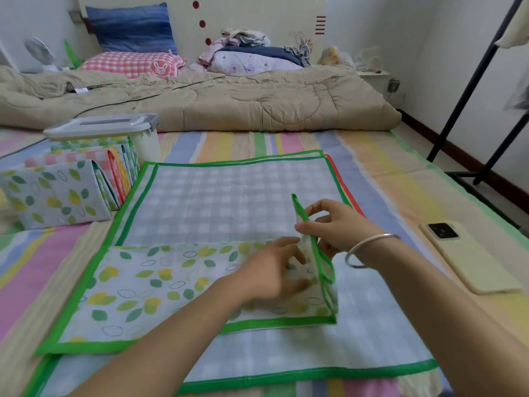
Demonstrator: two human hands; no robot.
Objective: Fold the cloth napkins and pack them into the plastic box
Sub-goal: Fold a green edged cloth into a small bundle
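Lidded white plastic box (144, 141), striped bed (386, 179) left edge, contents hidden. Right hand (337, 227) pinches green-edged leaf-print napkin (137, 287); left hand (274, 270) presses it.

Striped bed (286, 141), spread napkins (229, 196) in the middle, folded napkins (57, 193) and plastic box (114, 130) left, phone (469, 256) right, quilt (200, 101) far

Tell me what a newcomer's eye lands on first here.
The green-edged leaf-print napkin in the centre foreground, its right end pinched up by the right hand while the left hand presses it flat. Then the row of folded napkins at left, before the lidded plastic box, and the phone at right.
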